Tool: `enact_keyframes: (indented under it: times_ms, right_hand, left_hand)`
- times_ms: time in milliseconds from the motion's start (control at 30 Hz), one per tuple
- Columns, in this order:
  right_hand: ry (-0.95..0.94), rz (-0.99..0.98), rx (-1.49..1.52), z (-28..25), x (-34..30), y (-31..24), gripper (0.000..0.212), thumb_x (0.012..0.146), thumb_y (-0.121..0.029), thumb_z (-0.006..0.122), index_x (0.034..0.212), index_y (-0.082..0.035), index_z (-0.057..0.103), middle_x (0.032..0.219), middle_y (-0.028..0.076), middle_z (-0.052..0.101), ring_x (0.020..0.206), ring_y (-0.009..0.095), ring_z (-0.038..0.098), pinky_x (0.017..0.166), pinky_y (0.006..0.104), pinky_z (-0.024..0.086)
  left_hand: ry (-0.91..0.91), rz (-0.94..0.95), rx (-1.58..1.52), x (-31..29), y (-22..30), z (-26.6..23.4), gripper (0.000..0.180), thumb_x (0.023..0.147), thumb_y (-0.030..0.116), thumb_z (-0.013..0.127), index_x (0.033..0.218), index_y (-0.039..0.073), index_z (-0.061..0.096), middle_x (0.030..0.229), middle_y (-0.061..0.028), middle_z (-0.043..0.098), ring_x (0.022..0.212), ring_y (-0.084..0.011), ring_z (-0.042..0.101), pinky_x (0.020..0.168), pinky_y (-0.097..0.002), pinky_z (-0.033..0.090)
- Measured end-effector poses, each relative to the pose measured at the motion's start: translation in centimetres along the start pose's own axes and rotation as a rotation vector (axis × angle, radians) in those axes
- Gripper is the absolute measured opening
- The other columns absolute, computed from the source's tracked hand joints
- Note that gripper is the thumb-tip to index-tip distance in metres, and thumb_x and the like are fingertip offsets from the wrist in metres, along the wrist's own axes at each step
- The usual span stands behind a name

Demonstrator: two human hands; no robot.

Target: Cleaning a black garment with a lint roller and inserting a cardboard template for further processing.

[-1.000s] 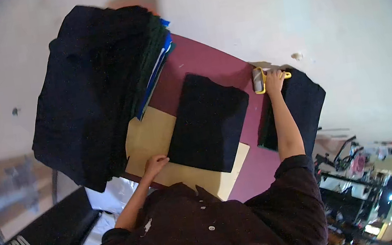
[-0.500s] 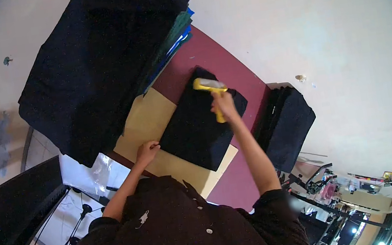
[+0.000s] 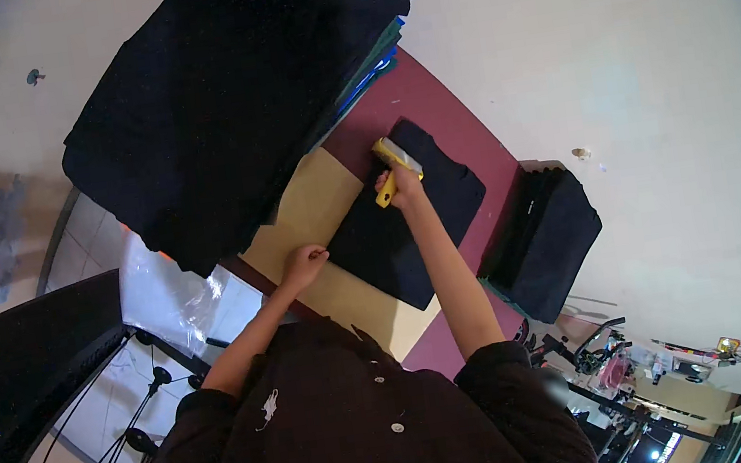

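A folded black garment (image 3: 391,246) lies flat on a tan board (image 3: 305,205) and the maroon table top. My right hand (image 3: 404,187) is wrapped round the yellow handle of a lint roller (image 3: 398,157); the pale roller head is over the garment's far left part. My left hand (image 3: 307,265) rests on the board at the garment's near left edge, its fingers closed together at the cloth's border. The fingertips are small here, but they appear to pinch that edge.
A tall stack of black cloth (image 3: 228,90) stands at the left, with blue and green pieces along its side. Another stack of folded black garments (image 3: 550,239) sits at the right. Clear plastic (image 3: 165,289) lies at lower left beside a black chair (image 3: 40,373). A white wall rises behind the table.
My right hand has drawn the lint roller leftward across the garment and turned it. My left hand stays at the garment's edge. The whole view has shifted slightly.
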State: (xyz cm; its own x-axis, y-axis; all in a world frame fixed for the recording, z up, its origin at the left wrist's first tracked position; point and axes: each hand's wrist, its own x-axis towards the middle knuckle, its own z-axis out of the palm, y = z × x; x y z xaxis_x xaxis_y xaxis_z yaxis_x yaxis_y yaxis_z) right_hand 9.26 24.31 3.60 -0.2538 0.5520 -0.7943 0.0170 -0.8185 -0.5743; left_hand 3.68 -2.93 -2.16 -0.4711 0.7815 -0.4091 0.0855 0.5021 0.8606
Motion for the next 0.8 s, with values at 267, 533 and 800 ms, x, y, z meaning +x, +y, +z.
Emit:
enact_keyframes:
  times_ms: [267, 533, 800]
  right_hand:
    - [-0.055, -0.051, -0.042, 1.1, -9.4, 10.1, 0.016, 0.092, -0.026, 0.05, 0.093, -0.014, 0.04, 0.067, 0.003, 0.042, 0.054, 0.017, 0.046, 0.046, 0.0322, 0.043]
    - [0.009, 0.056, -0.011, 1.6, -15.4, 18.2, 0.017, 0.093, -0.023, 0.048, 0.089, -0.011, 0.036, 0.066, 0.006, 0.043, 0.049, 0.019, 0.046, 0.042, 0.0332, 0.042]
    - [-0.092, 0.098, 0.001, 1.0, -18.2, 16.4, 0.015, 0.092, -0.023, 0.049, 0.09, -0.009, 0.044, 0.064, 0.005, 0.046, 0.049, 0.017, 0.048, 0.043, 0.031, 0.042]
  left_hand:
    - [-0.018, -0.06, -0.034, -1.0, 0.2, -1.8, 0.026, 0.082, 0.027, 0.059, 0.093, 0.004, 0.066, 0.084, -0.0108, 0.066, 0.078, -0.0218, 0.063, 0.071, -0.0319, 0.048]
    - [0.133, -0.028, -0.265, -1.4, -2.3, -5.9, 0.021, 0.09, 0.021, 0.048, 0.101, 0.007, 0.059, 0.089, -0.0069, 0.062, 0.081, -0.0152, 0.06, 0.072, -0.0282, 0.047]
    - [0.149, 0.042, -0.185, -1.8, -0.8, -6.4, 0.022, 0.088, 0.02, 0.05, 0.104, 0.005, 0.056, 0.093, -0.0086, 0.062, 0.085, -0.019, 0.06, 0.076, -0.0293, 0.047]
